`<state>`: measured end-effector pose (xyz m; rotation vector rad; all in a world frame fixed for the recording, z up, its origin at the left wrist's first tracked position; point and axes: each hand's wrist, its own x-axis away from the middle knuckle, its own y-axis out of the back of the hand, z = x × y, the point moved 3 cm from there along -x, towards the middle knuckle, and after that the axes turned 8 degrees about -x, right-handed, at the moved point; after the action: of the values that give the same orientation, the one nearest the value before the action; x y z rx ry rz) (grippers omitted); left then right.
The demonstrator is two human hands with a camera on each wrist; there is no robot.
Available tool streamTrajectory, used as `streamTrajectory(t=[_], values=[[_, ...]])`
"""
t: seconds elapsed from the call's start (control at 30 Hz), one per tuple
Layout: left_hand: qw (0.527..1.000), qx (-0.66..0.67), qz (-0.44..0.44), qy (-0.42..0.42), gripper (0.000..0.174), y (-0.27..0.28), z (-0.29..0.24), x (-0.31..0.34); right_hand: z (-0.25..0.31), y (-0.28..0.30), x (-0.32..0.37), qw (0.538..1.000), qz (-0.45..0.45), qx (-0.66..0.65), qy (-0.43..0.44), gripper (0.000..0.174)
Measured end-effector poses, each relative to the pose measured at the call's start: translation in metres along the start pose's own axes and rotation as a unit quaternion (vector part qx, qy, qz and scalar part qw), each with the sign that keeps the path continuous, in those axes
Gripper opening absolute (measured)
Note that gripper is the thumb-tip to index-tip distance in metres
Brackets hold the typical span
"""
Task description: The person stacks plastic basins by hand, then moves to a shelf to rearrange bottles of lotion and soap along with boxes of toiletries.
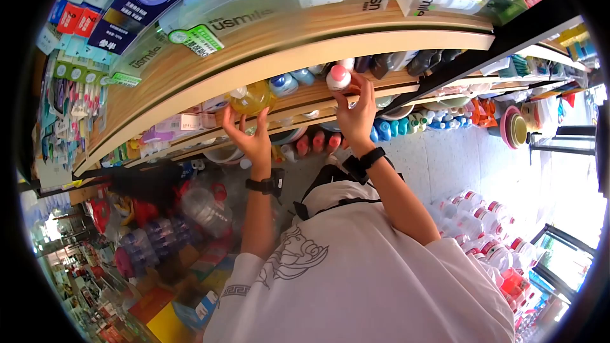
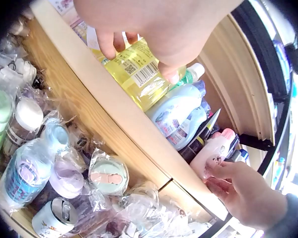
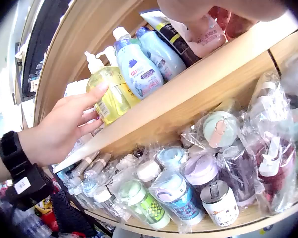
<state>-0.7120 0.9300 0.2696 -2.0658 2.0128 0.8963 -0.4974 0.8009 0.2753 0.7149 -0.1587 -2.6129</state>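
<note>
yellow bottle [image 1: 255, 98]: upright on shelf [image 2: 117, 108], clasped by left hand [image 1: 251, 143], the nearer.
pink bottle [image 2: 209, 154]: upright, to its right past blue bottles [image 3: 139, 73], gripped by right hand [image 1: 357, 116].

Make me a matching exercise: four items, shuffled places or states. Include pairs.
Items
1. Front yellow pump bottle
2. Pink bottle
3. Blue bottles
4. White can-shaped cup

Places or states
A. Among plastic-wrapped cups
B. Held by the right hand
C. Between thumb and fingers of the left hand
D. Standing between the yellow and pink bottles, no hand on them

Pairs
1-C, 2-B, 3-D, 4-A
</note>
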Motion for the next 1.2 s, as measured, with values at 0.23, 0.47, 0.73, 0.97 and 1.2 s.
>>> streamTrajectory(t=[0.23,0.47,0.73,0.97,1.2], values=[[1.000,-0.004,0.011,0.005,0.074,-0.003,-0.008,0.001,0.002,0.000,0.001,1.000,0.006,-0.004,-0.022,0.052],[1.000,-0.006,0.020,0.013,0.073,-0.001,-0.010,0.000,0.000,0.001,0.002,1.000,0.009,-0.004,0.001,0.053],[0.999,0.015,0.031,0.008,0.072,0.003,-0.013,0.000,-0.004,0.029,0.006,0.999,-0.026,-0.020,0.028,0.043],[0.999,0.004,0.047,0.011,0.052,0.032,0.004,0.017,-0.016,0.078,-0.030,0.995,-0.094,0.026,0.012,0.042],[0.954,0.011,0.248,-0.170,0.029,-0.014,-0.068,0.076,-0.027,0.067,-0.047,0.995,-0.046,0.088,-0.032,0.031]])
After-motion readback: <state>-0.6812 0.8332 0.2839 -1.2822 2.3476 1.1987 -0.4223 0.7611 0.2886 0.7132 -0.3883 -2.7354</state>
